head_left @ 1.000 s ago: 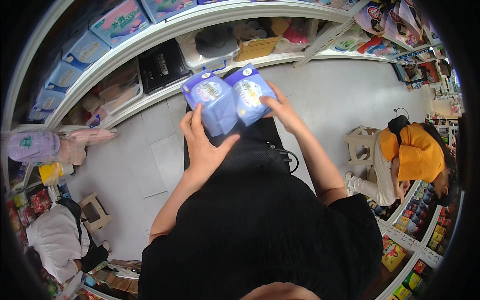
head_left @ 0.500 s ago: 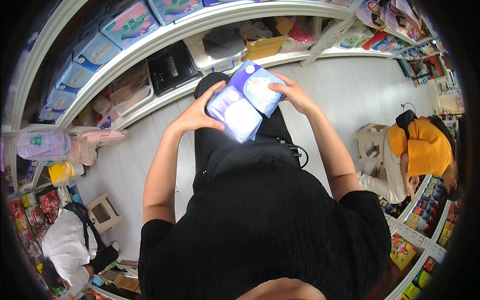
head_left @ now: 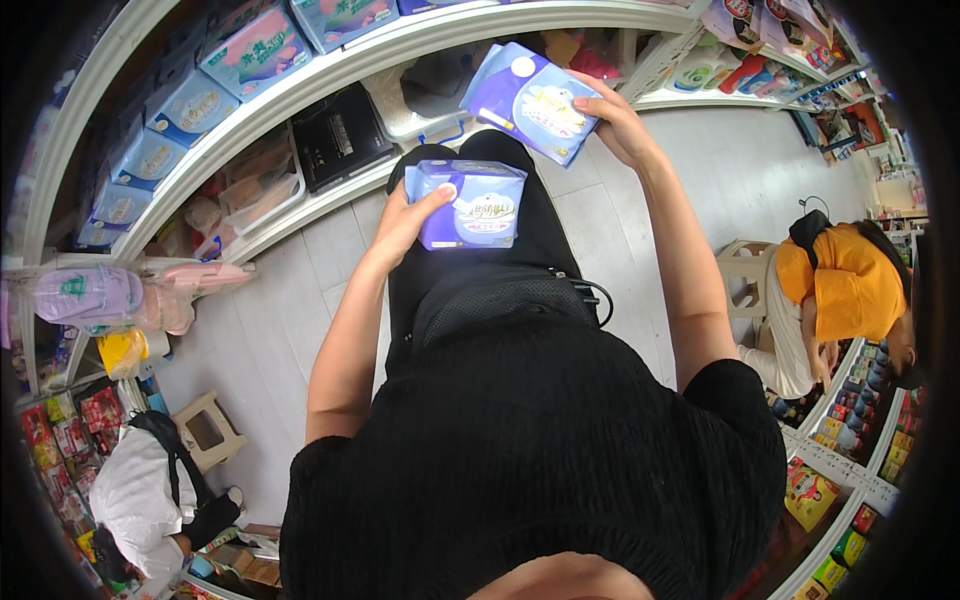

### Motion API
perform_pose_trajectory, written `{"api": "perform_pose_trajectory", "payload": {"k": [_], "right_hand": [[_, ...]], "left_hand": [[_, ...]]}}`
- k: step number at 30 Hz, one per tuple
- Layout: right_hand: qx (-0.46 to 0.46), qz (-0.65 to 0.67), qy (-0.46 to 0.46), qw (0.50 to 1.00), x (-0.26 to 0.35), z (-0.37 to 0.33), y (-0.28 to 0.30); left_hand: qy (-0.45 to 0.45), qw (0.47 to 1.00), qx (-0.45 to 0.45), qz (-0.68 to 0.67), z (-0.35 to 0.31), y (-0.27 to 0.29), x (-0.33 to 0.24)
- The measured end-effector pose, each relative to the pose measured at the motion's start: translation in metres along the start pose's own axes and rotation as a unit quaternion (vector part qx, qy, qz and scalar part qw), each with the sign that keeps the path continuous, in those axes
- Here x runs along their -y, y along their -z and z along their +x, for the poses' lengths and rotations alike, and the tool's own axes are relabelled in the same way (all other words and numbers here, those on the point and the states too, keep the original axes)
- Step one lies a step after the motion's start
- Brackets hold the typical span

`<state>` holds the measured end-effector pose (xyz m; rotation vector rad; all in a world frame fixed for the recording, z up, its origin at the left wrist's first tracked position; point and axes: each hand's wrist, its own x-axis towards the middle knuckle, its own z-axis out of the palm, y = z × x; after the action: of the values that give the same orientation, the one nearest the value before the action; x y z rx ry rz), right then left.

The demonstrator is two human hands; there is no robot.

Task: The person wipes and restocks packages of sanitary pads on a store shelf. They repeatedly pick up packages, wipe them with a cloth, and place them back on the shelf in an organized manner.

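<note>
the left hand [head_left: 408,222] pinches one blue-purple pack [head_left: 482,208] over the lap [head_left: 547,225]; the right hand [head_left: 622,125] grips a second pack [head_left: 530,100], tilted, farther out toward the shelf [head_left: 450,32]. the step seems to be handling them separately; moving either calls for a steady thumb hold.

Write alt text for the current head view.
A person's left hand holds a purple-blue packet over their legs; the right hand holds a second packet farther out, toward white shelves. Another person in orange is at the right.
</note>
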<state>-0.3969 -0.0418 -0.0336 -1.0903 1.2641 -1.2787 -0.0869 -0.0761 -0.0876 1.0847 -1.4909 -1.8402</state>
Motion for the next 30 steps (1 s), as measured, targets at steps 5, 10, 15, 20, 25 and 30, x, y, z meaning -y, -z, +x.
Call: {"api": "perform_pose_trajectory", "payload": {"k": [5,10,15,20,25,30], "right_hand": [[0.119,-0.012,0.011,0.993,0.005,0.013,-0.021],[0.209,0.011,-0.042,0.977,-0.023,0.026,-0.051],[0.214,0.046,-0.069,0.973,-0.037,0.024,-0.053],[0.208,0.062,-0.085,0.972,-0.044,0.020,-0.052],[0.209,0.069,-0.079,0.972,-0.044,0.018,-0.052],[0.205,0.068,-0.060,0.974,-0.043,0.019,-0.051]], "left_hand": [[0.008,0.998,-0.012,-0.056,-0.014,-0.003,0.005],[0.005,0.997,-0.022,-0.071,-0.023,-0.008,0.022],[-0.048,0.998,-0.048,-0.018,-0.025,-0.002,0.028],[-0.086,0.995,-0.017,0.037,-0.022,0.001,0.011],[-0.049,0.999,0.008,0.019,-0.019,-0.005,0.016],[-0.033,0.998,-0.040,-0.038,-0.027,-0.008,0.023]]}}
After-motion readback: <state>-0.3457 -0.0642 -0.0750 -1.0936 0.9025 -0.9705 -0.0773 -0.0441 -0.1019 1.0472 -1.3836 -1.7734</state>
